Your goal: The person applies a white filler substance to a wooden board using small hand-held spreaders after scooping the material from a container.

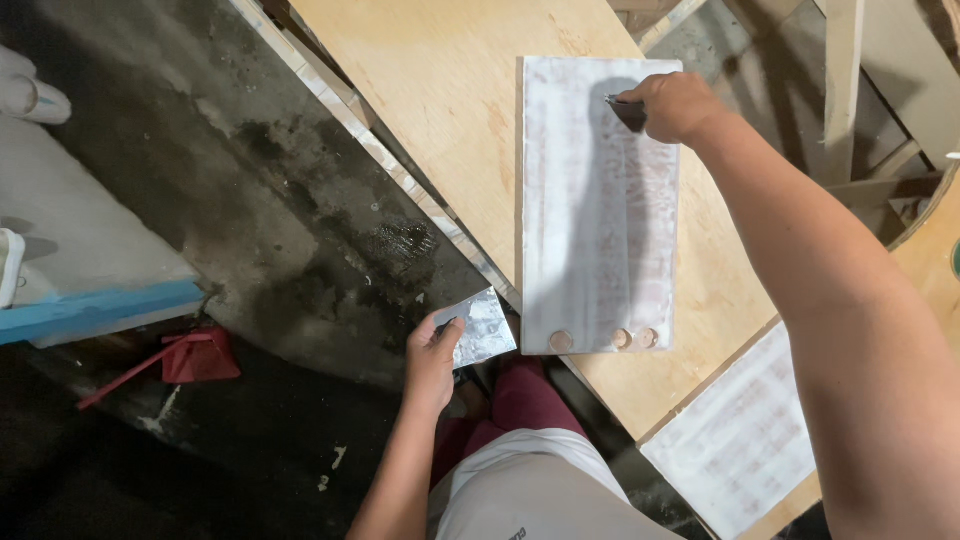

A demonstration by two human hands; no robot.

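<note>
A long narrow board (598,220) coated in white filler lies on a plywood sheet (440,90). Three round holes show at its near end. My right hand (675,105) grips a small dark putty knife (628,112) and presses its blade on the far end of the board. My left hand (432,352) is below the bench edge and holds a flat metal scraper plate (485,328) smeared with white filler. My arm's shadow falls down the middle of the board.
A second white-coated panel (735,440) lies at the near right. A stained concrete floor (230,200) spreads to the left, with a red object (195,358) and a blue-edged slab (90,310). Wooden framing (845,90) stands at the far right.
</note>
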